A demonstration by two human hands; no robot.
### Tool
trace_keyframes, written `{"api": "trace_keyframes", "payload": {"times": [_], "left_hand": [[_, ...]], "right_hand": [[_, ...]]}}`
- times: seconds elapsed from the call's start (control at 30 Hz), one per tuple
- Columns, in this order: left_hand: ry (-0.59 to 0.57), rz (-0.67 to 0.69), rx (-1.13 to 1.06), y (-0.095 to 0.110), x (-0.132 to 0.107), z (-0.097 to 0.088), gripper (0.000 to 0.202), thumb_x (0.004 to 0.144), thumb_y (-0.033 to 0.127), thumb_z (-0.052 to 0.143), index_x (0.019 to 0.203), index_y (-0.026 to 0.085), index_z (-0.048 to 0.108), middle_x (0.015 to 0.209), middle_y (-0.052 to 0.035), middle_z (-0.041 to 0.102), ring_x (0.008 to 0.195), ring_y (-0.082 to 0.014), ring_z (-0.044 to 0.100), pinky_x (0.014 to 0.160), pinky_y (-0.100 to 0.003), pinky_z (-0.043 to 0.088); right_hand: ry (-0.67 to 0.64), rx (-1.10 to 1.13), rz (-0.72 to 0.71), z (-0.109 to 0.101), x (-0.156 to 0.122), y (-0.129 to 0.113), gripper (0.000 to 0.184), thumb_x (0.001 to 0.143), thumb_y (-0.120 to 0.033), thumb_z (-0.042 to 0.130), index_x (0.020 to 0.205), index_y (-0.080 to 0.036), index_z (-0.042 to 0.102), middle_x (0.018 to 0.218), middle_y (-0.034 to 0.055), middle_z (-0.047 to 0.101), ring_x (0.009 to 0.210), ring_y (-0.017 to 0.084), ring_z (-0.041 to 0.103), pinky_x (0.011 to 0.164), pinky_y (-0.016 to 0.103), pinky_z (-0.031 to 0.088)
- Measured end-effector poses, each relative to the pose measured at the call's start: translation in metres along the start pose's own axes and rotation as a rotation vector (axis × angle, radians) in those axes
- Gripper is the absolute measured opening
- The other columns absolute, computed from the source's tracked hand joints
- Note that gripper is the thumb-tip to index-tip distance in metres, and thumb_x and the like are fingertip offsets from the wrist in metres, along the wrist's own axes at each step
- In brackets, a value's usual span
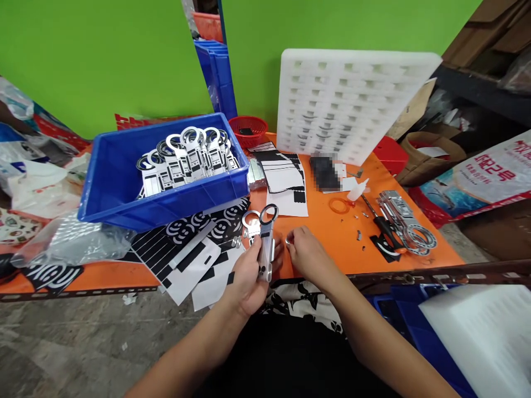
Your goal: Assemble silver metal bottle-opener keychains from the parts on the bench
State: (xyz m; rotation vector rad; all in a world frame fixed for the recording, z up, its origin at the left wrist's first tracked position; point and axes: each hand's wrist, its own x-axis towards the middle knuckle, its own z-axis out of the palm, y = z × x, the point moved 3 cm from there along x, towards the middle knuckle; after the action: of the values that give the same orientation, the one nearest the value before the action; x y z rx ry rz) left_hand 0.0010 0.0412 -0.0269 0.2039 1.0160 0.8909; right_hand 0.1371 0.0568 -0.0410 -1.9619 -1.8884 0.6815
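Note:
My left hand (248, 273) is closed around a flat silver metal bracket (266, 249) with a black-faced ring at its far end. The bracket is held upright, tilted slightly, above the front of the orange table. To its right my right hand (309, 253) is closed in a pinch on a small pale piece (287, 241), too small to name. The two hands are apart. Just behind the left hand lies another ringed metal bracket (251, 221), partly covered by the held one. Small silver pieces (236, 241) lie beside it.
A blue bin (166, 207) holds several ringed brackets. Black-and-white sticker sheets (199, 260) overhang the table's front edge. On the right lie a screwdriver (385, 226), stacked metal brackets (396, 207) and a small white bottle (357, 190). A white foam tray (352, 99) leans at the back.

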Motion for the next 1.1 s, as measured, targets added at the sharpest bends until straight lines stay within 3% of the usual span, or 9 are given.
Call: {"api": "trace_keyframes", "payload": {"times": [0.23, 0.47, 0.57, 0.67, 0.77, 0.9, 0.97, 1.1], "left_hand": [[0.014, 0.003, 0.003, 0.002, -0.001, 0.001, 0.035, 0.099, 0.034, 0.045, 0.100, 0.008, 0.068, 0.104, -0.0161, 0.071, 0.092, -0.0214, 0.070, 0.076, -0.029, 0.058], [-0.059, 0.008, -0.010, 0.002, -0.002, 0.000, 0.035, 0.100, 0.034, 0.041, 0.101, 0.007, 0.065, 0.103, -0.0177, 0.071, 0.083, -0.0204, 0.071, 0.069, -0.029, 0.057], [-0.144, 0.029, 0.028, 0.003, -0.009, -0.001, 0.035, 0.100, 0.036, 0.038, 0.097, 0.010, 0.062, 0.095, -0.0166, 0.073, 0.063, -0.0173, 0.069, 0.059, -0.028, 0.054], [-0.259, 0.091, 0.107, 0.008, -0.017, 0.002, 0.036, 0.098, 0.044, 0.039, 0.090, 0.015, 0.058, 0.080, -0.0121, 0.073, 0.039, -0.0119, 0.055, 0.045, -0.025, 0.045], [-0.309, 0.103, 0.116, 0.013, -0.021, 0.005, 0.041, 0.098, 0.047, 0.037, 0.087, 0.015, 0.059, 0.074, -0.0099, 0.071, 0.039, -0.0093, 0.050, 0.044, -0.022, 0.042], [-0.301, 0.012, 0.028, 0.014, -0.021, 0.006, 0.035, 0.098, 0.040, 0.043, 0.094, 0.012, 0.064, 0.083, -0.0093, 0.067, 0.060, -0.0127, 0.059, 0.059, -0.026, 0.052], [-0.319, -0.032, -0.018, 0.012, -0.021, 0.005, 0.026, 0.096, 0.036, 0.050, 0.099, 0.014, 0.064, 0.085, -0.0072, 0.065, 0.065, -0.0138, 0.060, 0.064, -0.030, 0.054], [-0.395, -0.012, -0.050, 0.008, -0.019, 0.003, 0.015, 0.089, 0.027, 0.063, 0.099, 0.016, 0.063, 0.080, -0.0016, 0.061, 0.062, -0.0110, 0.058, 0.059, -0.025, 0.053]], "right_hand": [[-0.005, 0.095, -0.020, 0.000, 0.006, 0.004, 0.006, 0.085, -0.014, 0.050, 0.090, -0.017, 0.054, 0.091, 0.0098, 0.059, 0.079, 0.021, 0.056, 0.071, 0.033, 0.044], [0.062, 0.272, -0.058, 0.001, -0.004, 0.006, 0.009, 0.085, -0.017, 0.048, 0.092, -0.020, 0.052, 0.083, 0.0027, 0.061, 0.073, 0.016, 0.057, 0.068, 0.030, 0.046], [0.155, 0.500, -0.027, -0.013, -0.012, 0.010, 0.016, 0.085, -0.024, 0.052, 0.100, -0.019, 0.055, 0.081, 0.0020, 0.061, 0.071, 0.016, 0.058, 0.066, 0.029, 0.048], [0.281, 0.765, 0.002, -0.036, -0.024, 0.011, 0.018, 0.081, -0.032, 0.064, 0.092, -0.019, 0.062, 0.080, 0.0017, 0.062, 0.069, 0.014, 0.057, 0.064, 0.028, 0.048], [0.344, 0.866, 0.009, -0.056, -0.040, 0.003, 0.017, 0.080, -0.035, 0.069, 0.088, -0.020, 0.065, 0.077, -0.0001, 0.063, 0.066, 0.013, 0.058, 0.064, 0.027, 0.048], [0.292, 0.883, -0.015, -0.067, -0.058, -0.016, 0.013, 0.085, -0.034, 0.067, 0.088, -0.022, 0.066, 0.078, 0.0005, 0.067, 0.074, 0.016, 0.064, 0.075, 0.030, 0.050], [0.230, 0.857, -0.044, -0.067, -0.064, -0.025, 0.012, 0.087, -0.034, 0.065, 0.087, -0.022, 0.066, 0.088, 0.0028, 0.069, 0.085, 0.018, 0.065, 0.084, 0.033, 0.049], [0.119, 0.831, -0.116, -0.060, -0.069, -0.041, 0.012, 0.086, -0.032, 0.064, 0.080, -0.021, 0.067, 0.109, 0.0053, 0.063, 0.110, 0.021, 0.058, 0.099, 0.036, 0.043]]}}
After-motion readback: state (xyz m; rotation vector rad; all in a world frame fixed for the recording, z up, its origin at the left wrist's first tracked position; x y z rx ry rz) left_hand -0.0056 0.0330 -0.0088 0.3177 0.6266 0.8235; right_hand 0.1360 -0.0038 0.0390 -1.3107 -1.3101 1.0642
